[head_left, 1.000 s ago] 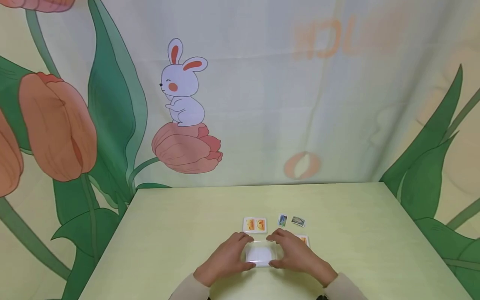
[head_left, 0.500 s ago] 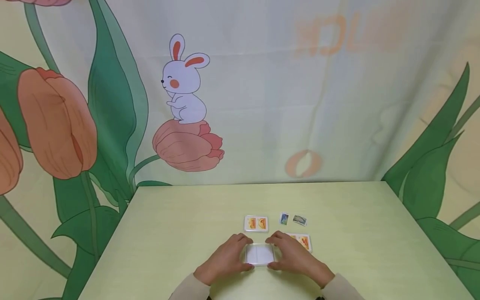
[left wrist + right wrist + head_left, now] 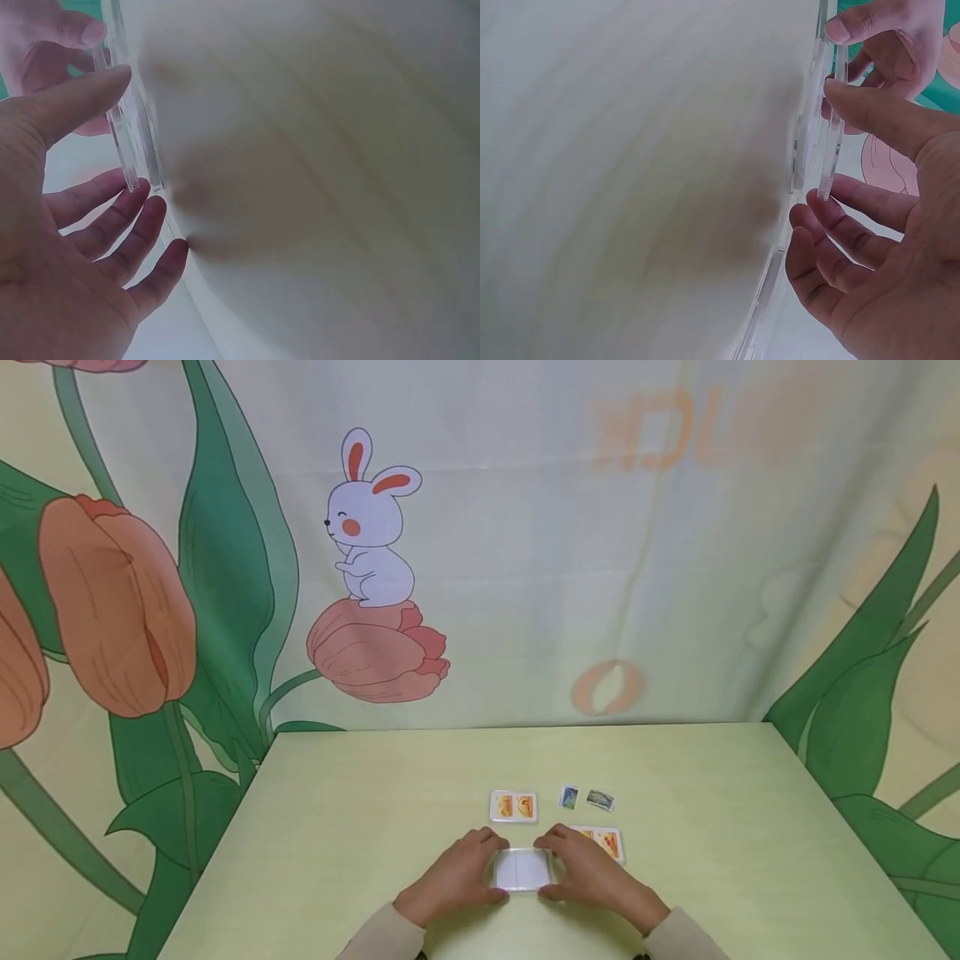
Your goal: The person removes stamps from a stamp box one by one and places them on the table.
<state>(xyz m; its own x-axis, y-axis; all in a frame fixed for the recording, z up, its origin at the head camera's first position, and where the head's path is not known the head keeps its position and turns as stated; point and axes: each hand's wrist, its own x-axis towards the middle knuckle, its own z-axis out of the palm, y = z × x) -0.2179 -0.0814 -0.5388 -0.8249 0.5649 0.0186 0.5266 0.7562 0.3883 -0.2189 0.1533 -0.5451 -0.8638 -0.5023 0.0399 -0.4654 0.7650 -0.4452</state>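
In the head view, both hands are at the near middle of the table. My left hand [image 3: 459, 875] and right hand [image 3: 592, 872] grip opposite ends of a clear plastic cover [image 3: 124, 146], thumbs on the near edge and fingers on the far edge. Just beneath it, a shallow case [image 3: 522, 870] with a white, two-part inside lies flat on the table. In the right wrist view, a narrow gap shows between the cover [image 3: 834, 142] and the case [image 3: 807, 135]. The hands partly hide the ends of both.
A clear case with two orange food pictures [image 3: 513, 807] lies behind the hands. A similar case [image 3: 608, 842] sits partly behind my right hand. Two small loose picture cards [image 3: 569, 797] lie farther back. A printed cloth [image 3: 525, 568] hangs behind the table [image 3: 337, 810].
The clear cover has come down closer over the white case, whose middle dividing line now shows plainly. More of the picture case behind my right hand is visible. The head view has shifted slightly.
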